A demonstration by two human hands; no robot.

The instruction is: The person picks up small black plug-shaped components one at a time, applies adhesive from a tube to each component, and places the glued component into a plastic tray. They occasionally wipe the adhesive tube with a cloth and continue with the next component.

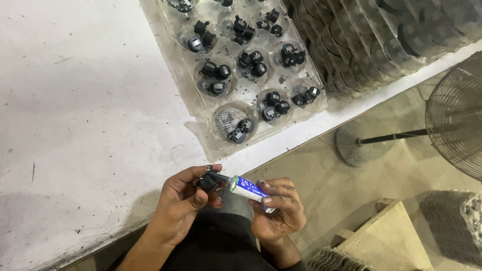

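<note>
two hands, white-blue tube, black part

Two hands in play at the bottom of the frame, the left hand on one small black part, the right hand on one white-and-blue tube. Up top sits one clear plastic tray, with about nine cups showing (each with roughly three black parts). One pedestal fan on the right edge, one wooden block lower right.
</note>
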